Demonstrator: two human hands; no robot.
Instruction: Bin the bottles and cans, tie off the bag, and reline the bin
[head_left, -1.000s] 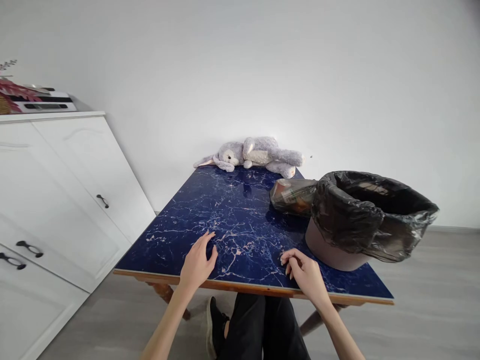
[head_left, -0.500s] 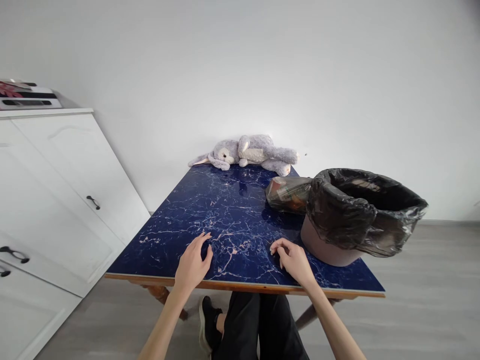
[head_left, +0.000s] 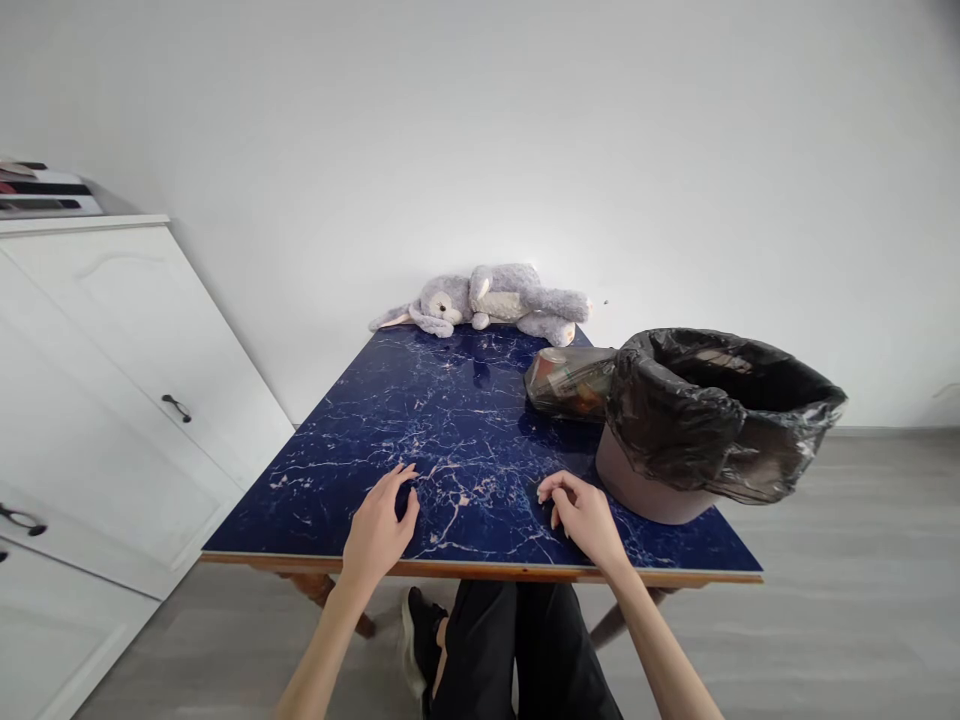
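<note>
My left hand (head_left: 380,525) rests at the near edge of the blue marble-patterned table (head_left: 450,420), its fingers stretched forward and the thumb apart. It holds nothing. My right hand (head_left: 581,515) lies on the tabletop farther right, fingers loosely bent, with a gap between thumb and forefinger and nothing seen in it. Closest to it is a pinkish bin (head_left: 645,485) lined with a black trash bag (head_left: 675,425). Behind the bin's left side lies a see-through bag of packaged items (head_left: 570,380), contents hard to make out.
A grey plush bunny (head_left: 499,300) lies on its side along the table's far edge, against the white wall (head_left: 480,130). White cabinets (head_left: 135,380) with dark handles stand to the left, a striped box (head_left: 45,190) on top.
The view has shifted slightly, so everything sits a little farther left in it. Both hands keep nearly the same pose on the table.
</note>
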